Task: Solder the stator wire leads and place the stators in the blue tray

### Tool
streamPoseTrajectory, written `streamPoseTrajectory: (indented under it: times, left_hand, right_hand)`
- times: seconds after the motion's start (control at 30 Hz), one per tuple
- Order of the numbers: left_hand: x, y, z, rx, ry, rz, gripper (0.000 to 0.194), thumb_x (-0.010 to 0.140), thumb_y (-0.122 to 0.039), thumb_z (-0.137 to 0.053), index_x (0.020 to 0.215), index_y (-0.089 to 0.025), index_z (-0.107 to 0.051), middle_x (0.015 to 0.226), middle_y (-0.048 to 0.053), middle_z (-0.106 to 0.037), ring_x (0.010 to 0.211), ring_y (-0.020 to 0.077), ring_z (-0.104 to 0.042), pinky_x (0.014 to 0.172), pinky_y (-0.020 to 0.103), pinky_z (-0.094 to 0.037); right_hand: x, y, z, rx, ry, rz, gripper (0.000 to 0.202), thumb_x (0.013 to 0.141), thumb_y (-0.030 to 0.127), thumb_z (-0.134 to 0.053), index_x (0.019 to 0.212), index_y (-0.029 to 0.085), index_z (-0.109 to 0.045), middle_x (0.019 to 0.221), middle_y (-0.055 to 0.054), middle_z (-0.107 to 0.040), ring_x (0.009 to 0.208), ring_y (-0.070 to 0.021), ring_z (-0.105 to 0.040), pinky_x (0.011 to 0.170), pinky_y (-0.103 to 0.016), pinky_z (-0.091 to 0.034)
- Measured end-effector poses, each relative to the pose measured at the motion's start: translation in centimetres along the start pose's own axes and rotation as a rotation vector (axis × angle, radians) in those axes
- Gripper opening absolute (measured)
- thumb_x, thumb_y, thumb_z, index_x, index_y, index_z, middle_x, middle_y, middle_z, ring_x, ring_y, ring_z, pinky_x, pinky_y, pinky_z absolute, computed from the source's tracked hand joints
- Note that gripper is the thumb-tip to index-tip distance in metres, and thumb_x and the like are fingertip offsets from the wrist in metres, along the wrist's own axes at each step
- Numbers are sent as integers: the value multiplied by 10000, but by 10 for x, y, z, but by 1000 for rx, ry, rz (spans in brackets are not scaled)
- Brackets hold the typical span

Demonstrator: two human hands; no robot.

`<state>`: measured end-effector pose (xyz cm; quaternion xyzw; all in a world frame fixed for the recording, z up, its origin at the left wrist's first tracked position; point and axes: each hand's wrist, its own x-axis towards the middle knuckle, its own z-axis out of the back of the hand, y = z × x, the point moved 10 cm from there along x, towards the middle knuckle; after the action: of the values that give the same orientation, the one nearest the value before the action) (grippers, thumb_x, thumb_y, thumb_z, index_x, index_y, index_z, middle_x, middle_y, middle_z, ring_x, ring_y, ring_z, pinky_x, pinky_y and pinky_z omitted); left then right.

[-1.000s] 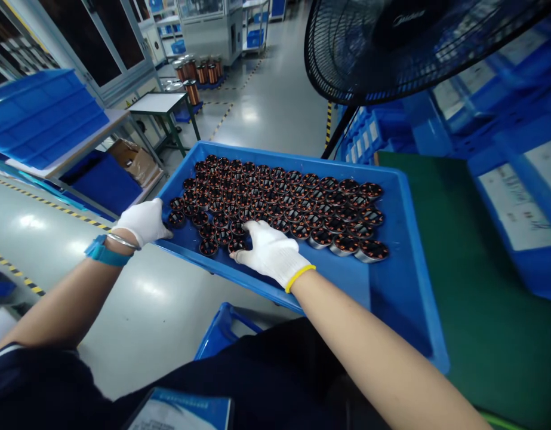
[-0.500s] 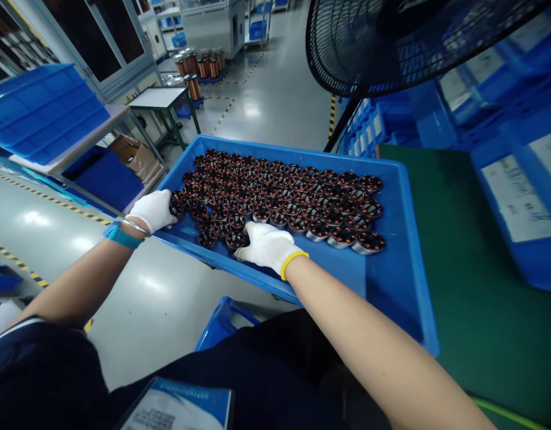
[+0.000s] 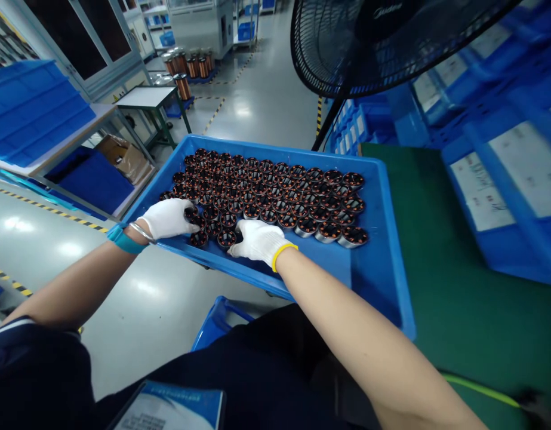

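Observation:
Rows of round motor stators [image 3: 270, 191], with black tops, copper windings and silvery sides, stand in a blue plastic tray [image 3: 394, 257]. My left hand [image 3: 170, 218], in a white glove, is at the tray's near left side, thumb and fingers closed around a stator [image 3: 191, 213] at the end of a row. My right hand [image 3: 259, 240], in a white glove with a yellow cuff, is inside the tray near its front edge. Its thumb and fingers are apart beside a front-row stator [image 3: 226, 239], the thumb close to or touching it. Its other fingertips are partly hidden.
A black fan [image 3: 360, 48] stands behind the tray. To the right are a green tabletop [image 3: 436, 239] and blue bins with paper labels [image 3: 476, 191]. Blue crates [image 3: 37, 113] sit on a left-hand bench; a blue stool [image 3: 219, 319] is below the tray.
My left hand has moved right along the near side, from the outermost stators to one closer to my right hand. The right hand stays by the same stator. The view has shifted slightly.

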<state>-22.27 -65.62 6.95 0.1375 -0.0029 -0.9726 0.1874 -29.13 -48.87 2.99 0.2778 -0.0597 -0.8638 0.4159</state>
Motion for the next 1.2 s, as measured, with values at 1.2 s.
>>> streamPoseTrajectory:
  times: [1.2]
  left_hand:
    - [-5,-1,5,561,119,-124,409,977,-235,-348,1224,-92,-640,1159,258,-633,1065,376,-657,861,450,-490]
  right_hand:
    - [-11,9,9,-15,-31,152,559,839,548,-668,1244,162,-665,1280,-171,-683,1185,-355,-660,928,-434,-553]
